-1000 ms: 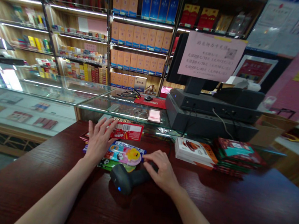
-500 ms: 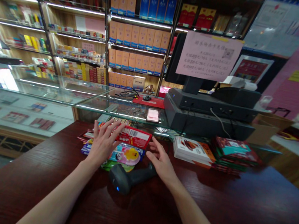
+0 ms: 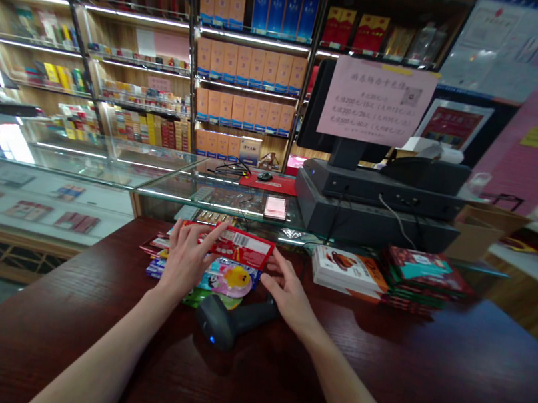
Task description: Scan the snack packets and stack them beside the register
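Note:
My left hand lies palm down, its spread fingers resting on the left end of a red snack packet with a barcode. That packet sits on a pile of colourful packets. One of them, a blue and pink packet with a yellow duck, shows below it, and a green packet peeks out lower down. My right hand is open, its fingertips close to the packet's right end. Just below it lies a dark grey barcode scanner with a small blue light, not touched by either hand.
The dark wood counter runs under everything. Stacked boxes and green packs stand to the right. Behind are a glass display case with a phone, a cash register with monitor, and shelves of boxed goods.
My right hand has lifted off the scanner and moved forward beside the red packet. The red packet has shifted right under my left hand, whose fingers now curl slightly more.

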Demonstrator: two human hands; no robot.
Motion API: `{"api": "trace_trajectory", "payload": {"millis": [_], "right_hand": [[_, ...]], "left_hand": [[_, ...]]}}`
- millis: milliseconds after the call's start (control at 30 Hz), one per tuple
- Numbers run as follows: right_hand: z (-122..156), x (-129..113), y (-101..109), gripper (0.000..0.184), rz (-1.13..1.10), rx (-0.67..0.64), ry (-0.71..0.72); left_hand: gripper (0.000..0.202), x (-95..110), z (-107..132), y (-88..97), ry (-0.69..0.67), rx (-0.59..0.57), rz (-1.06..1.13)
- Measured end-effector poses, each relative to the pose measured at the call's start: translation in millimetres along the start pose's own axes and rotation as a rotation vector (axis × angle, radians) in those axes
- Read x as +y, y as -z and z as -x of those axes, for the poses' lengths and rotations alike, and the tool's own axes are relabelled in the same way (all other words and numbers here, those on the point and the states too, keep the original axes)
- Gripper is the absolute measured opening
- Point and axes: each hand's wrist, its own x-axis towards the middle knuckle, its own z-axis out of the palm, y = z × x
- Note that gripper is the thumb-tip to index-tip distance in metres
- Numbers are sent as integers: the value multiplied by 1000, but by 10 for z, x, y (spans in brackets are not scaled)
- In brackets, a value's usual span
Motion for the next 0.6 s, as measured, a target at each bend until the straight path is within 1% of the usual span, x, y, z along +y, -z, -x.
{"api": "trace_trajectory", "payload": {"millis": [167, 367, 467, 600], "right_hand": [[-5, 15, 5, 69, 3, 2, -7], [-25, 53, 13, 71, 4, 30, -11], [-29, 59, 19, 70, 15, 34, -6], [-23, 60, 28, 72, 14, 19, -36]], "left_hand": [[71, 35, -13, -3, -8, 11, 12], [73, 29, -8, -36, 13, 5, 125], [64, 14, -3, -59, 63, -3, 200], [51, 17, -11, -73, 160, -7, 328]]}}
